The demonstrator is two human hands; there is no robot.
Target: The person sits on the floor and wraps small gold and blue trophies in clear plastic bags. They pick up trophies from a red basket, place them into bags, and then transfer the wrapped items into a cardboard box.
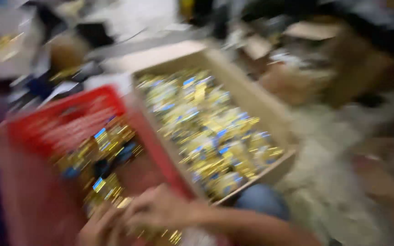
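A: Where are the hands?

B: Both low in the picture, inside the red box (pixel 46 150); the right hand (pixel 160 209) lies knuckles-up over a cluster of gold-and-blue wrapped packets (pixel 103 182), the left hand (pixel 99 228) just beside it at the bottom edge; the blur is heavy, so whether either grip is closed on a packet or only resting on the heap I cannot tell.

A: And the packets themselves?

B: Loose in the red box, bunched toward its middle and near corner; red floor shows bare around them, so the box is only partly filled.

A: What borders it?

B: Its right wall runs tight against the left wall of a cardboard tray (pixel 251 98); the two edges look to be touching along most of their length; that tray is packed nearly wall to wall with more gold-and-blue packets (pixel 206 132), little room left between them.

A: Any space beyond?

B: Past the tray's near corner a patch of blue cloth (pixel 263 200) shows by the right forearm; to the right lies a pale, rough surface (pixel 324 182), the most open ground in view; farther back brown cardboard boxes (pixel 315 54) crowd the top right, and the top left is dark clutter too smeared to name.
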